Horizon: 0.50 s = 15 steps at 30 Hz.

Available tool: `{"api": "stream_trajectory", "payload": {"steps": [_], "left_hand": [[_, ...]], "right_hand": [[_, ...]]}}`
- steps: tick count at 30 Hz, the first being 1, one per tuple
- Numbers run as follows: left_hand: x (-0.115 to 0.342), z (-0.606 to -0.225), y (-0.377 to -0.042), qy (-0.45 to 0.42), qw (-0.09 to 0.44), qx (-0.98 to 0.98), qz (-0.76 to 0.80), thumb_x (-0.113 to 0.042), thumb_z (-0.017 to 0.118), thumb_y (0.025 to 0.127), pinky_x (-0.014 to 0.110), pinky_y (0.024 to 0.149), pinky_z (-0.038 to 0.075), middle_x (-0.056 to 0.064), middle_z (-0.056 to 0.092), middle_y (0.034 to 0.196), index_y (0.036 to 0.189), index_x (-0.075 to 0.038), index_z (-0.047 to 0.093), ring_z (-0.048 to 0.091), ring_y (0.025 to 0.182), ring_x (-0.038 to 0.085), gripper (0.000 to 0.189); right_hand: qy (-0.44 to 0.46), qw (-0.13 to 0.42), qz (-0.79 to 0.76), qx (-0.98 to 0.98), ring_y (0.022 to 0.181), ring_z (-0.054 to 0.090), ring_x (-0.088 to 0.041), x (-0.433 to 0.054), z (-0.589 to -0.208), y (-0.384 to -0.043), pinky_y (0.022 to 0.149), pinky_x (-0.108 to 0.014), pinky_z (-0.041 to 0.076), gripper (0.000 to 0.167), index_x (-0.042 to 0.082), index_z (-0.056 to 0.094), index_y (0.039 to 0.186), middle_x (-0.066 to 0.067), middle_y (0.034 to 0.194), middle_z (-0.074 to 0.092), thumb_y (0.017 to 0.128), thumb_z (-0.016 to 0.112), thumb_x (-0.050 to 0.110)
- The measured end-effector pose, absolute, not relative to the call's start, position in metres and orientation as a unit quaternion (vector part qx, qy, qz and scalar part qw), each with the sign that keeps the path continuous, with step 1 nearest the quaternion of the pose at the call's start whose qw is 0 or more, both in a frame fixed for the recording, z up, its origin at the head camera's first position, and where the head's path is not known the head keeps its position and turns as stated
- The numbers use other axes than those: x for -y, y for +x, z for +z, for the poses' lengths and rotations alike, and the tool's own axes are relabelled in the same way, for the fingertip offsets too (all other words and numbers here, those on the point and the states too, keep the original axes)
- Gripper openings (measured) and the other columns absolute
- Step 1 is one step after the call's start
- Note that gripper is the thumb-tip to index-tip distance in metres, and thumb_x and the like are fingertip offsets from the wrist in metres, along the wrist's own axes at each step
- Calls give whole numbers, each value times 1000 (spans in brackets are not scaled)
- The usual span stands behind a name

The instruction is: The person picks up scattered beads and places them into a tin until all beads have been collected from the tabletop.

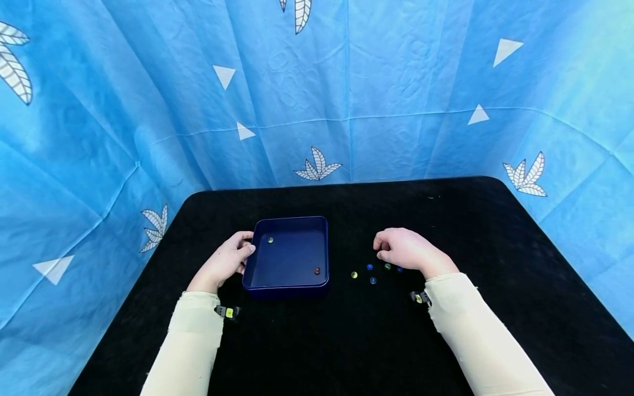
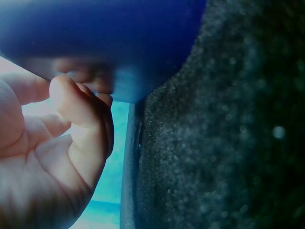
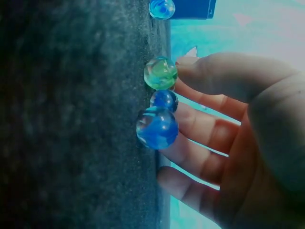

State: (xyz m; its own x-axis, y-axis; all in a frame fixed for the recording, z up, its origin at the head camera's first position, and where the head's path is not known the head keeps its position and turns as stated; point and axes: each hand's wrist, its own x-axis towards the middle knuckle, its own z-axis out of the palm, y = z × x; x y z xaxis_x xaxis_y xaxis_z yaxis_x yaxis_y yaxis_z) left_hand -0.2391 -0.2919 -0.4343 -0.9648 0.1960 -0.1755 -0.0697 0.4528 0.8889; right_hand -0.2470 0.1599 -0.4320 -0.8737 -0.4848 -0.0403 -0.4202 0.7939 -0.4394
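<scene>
A square dark-blue tin (image 1: 289, 287) stands on the black table, with a clear marble (image 1: 270, 240) and a reddish-brown marble (image 1: 317, 270) inside. My left hand (image 1: 230, 261) grips the tin's left side, thumb at the rim and bent fingers (image 2: 78, 107) against the outer wall. To the right of the tin, my right hand (image 1: 408, 250) hovers low over the table, fingers loosely bent. Close to its thumb in the right wrist view are a green marble (image 3: 160, 72) and two blue marbles (image 3: 157, 128); no held object shows.
A yellow marble (image 1: 354, 275) and two more blue marbles (image 1: 373, 280) lie between the tin and my right hand. Blue curtains (image 1: 386, 110) with white leaves and triangles hang behind the black table (image 1: 297, 346) and along its sides.
</scene>
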Motion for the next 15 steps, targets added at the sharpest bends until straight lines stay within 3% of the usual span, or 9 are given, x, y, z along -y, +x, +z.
{"api": "stream_trajectory", "payload": {"steps": [15], "left_hand": [[292,-435,-238,33,126,-842,523,-15,47,106,39,63,55,24,51,117,150,-3,37,57,82,32,46]], "right_hand": [[-235,85,-202,-947,77,57,-12,-159,-432,-245,78,-39,50,13,19,70,102,5,99,62,90,73,18]]}}
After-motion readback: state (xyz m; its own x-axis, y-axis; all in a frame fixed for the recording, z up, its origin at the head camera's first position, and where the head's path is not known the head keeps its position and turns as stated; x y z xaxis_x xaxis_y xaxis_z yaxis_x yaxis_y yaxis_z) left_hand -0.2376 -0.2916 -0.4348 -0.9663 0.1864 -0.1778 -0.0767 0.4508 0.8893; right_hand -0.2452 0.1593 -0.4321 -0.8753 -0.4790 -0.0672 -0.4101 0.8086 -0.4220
